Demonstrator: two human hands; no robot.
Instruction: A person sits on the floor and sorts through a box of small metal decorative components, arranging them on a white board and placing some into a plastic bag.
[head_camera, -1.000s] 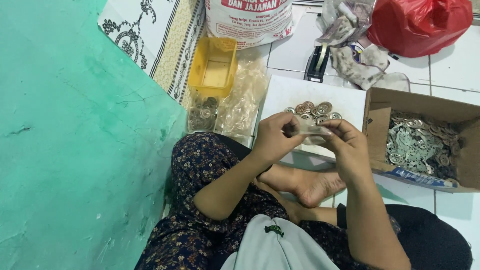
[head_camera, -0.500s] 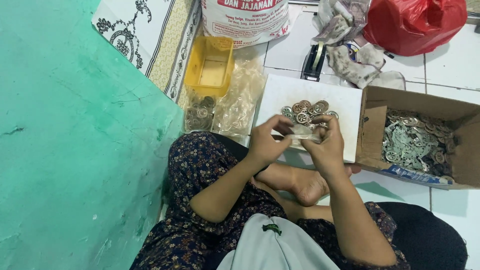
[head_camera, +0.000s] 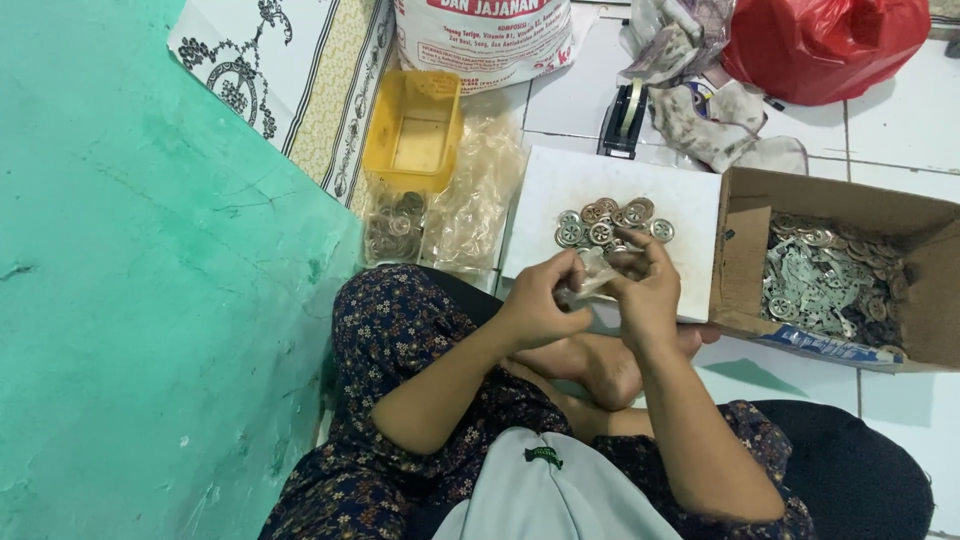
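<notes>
Closest in, the person sits cross-legged on the tiled floor in a dark flowered garment, a bare foot showing under the forearms. Both hands meet just above it. The left hand has its fingers curled and pinches the near edge of a small clear plastic bag. The right hand closes on the same bag from the other side, thumb and forefinger pressed together at its top. So the bag sits between the two hands, touching both, raised off the floor, over the near edge of a white board.

Just beyond the fingertips, on that board, lies a small heap of round metal discs, near the bag but apart from it. To the right, touching the board, an open cardboard box holds many more such metal pieces. To the left of the board lie crumpled clear bags and a filled bag of discs. Farther off stand a yellow plastic tub, a black tape dispenser, a printed white sack and a red plastic bag. A teal wall fills the left side.
</notes>
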